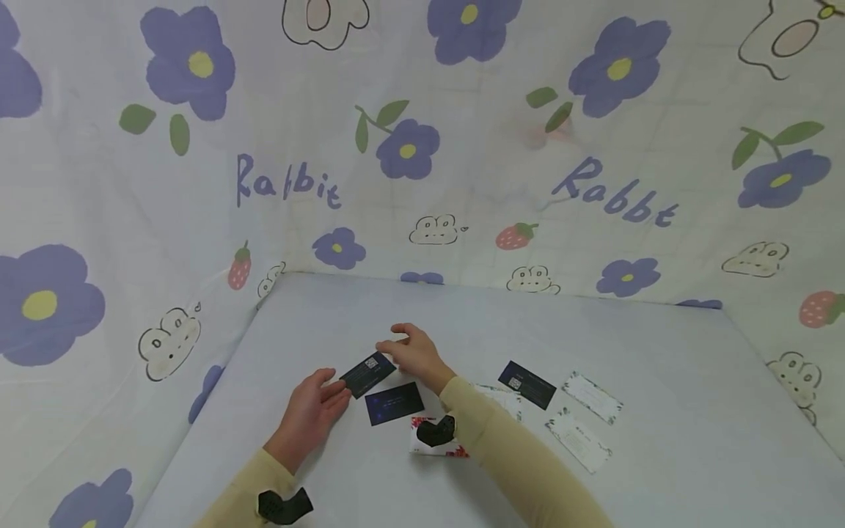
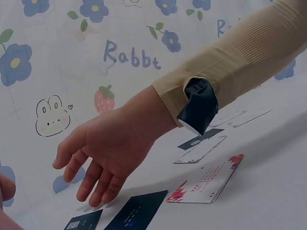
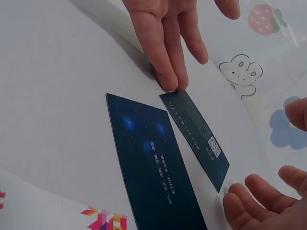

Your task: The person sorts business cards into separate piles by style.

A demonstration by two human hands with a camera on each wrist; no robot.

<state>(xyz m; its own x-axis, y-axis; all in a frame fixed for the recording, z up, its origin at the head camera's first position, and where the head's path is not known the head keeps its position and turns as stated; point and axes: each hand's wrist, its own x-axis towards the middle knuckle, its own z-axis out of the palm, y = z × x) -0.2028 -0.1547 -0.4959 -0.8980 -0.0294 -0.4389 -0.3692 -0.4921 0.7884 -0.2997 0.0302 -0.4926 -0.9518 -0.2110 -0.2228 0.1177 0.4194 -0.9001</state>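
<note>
Head view, left to right: the left hand (image 1: 310, 412) lies low over the table (image 1: 660, 352), palm turned inward, fingers straight and close together, pointing toward a dark card with a QR code (image 1: 367, 373). The fingertips meet the near left end of that card. The left forearm, in a beige sleeve (image 1: 244, 495), enters from the lower left edge.

The dark card with a QR code lies tilted between the two hands. Just beside it, nearer the person, a second dark blue card (image 1: 394, 402) lies flat on the table, untouched.

The right hand (image 1: 412, 352) reaches in from the right, wrist bent, fingers loosely spread and slightly curved, the fingertips at the far right end of the QR card. Whether the card is lifted off the table or only touched cannot be told.

Right wrist view: the left-hand fingers (image 3: 165, 52) press together at one short edge of the QR card (image 3: 196, 136); the right-hand fingertips (image 3: 249, 203) sit at the opposite corner, relaxed, not curled round it.

Under the right forearm lies a white card with red and pink print (image 1: 432, 444). Further right, well apart from the hands, lie a third dark card (image 1: 526, 383) and two white cards with patterned edges (image 1: 592, 397) (image 1: 579, 438).
</note>
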